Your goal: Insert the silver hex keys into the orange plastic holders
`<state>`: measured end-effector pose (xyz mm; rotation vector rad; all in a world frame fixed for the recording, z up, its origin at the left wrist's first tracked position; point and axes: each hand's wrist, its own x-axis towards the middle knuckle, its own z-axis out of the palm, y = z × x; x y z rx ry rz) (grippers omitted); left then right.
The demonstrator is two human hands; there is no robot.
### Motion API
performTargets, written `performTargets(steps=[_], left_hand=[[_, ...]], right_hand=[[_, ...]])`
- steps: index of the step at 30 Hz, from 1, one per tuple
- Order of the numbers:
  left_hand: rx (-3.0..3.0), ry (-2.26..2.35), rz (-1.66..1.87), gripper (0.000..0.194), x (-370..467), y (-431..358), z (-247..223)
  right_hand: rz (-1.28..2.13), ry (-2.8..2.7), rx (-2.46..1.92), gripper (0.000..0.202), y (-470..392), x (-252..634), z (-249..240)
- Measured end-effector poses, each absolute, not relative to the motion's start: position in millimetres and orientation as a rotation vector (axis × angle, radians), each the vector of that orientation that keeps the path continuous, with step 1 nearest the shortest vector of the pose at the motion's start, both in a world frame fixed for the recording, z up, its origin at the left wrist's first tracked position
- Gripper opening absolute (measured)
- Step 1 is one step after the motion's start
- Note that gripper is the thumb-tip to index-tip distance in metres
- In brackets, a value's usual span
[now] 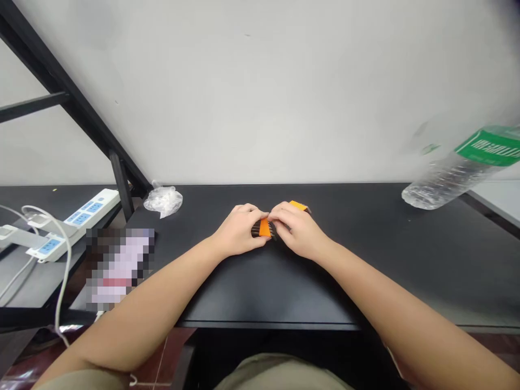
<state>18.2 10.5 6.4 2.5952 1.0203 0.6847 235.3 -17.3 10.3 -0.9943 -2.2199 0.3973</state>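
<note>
Near the middle of the black table (276, 295) is a small orange holder (265, 227) with several thin dark rods sticking out on both sides of it; their exact kind is too small to make out. My left hand (240, 230) is closed around it from the left, thumb below and fingers above. From the right, my right hand (299, 229) brings its closed fingertips to the holder's upper right edge and rod ends. What those fingertips pinch, if anything, is hidden. Just behind my right hand lies an orange and dark piece (299, 206), partly covered by it.
Crumpled clear plastic (163, 201) lies at the back left. A tilted plastic bottle (463, 168) with a green label is at the right. On the left are a white power strip (77, 223) with cables, a blurred-out phone-like object (122, 265) and a black metal frame (87, 111).
</note>
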Motion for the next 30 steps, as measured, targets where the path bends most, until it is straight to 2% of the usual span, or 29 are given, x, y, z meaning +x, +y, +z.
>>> performTargets(steps=[5, 9, 12, 17, 25, 30], left_hand=[[2.549, 0.997, 0.653, 0.039, 19.0, 10.4, 7.6], [2.501, 1.002, 0.693, 0.051, 17.5, 12.9, 6.0], [2.522, 0.979, 0.742, 0.043, 16.6, 14.2, 4.0], [2.541, 0.956, 0.795, 0.034, 16.9, 12.8, 3.7], [2.595, 0.984, 0.785, 0.038, 16.3, 11.9, 2.1], [2.513, 1.123, 0.778, 0.05, 15.5, 11.8, 2.8]], right_hand=[[0.74, -1.996, -1.085, 0.013, -6.1, 237.0, -2.9], [0.437, -2.077, -1.317, 0.014, 5.6, 249.8, -11.9], [0.224, -2.272, -1.449, 0.017, 10.8, 254.8, -17.6], [0.166, -2.383, -1.6, 0.012, 10.0, 247.9, -16.9], [0.43, -2.44, -1.833, 0.018, -6.9, 256.4, 5.3], [0.61, -2.348, -1.617, 0.01, -9.0, 262.9, 13.1]])
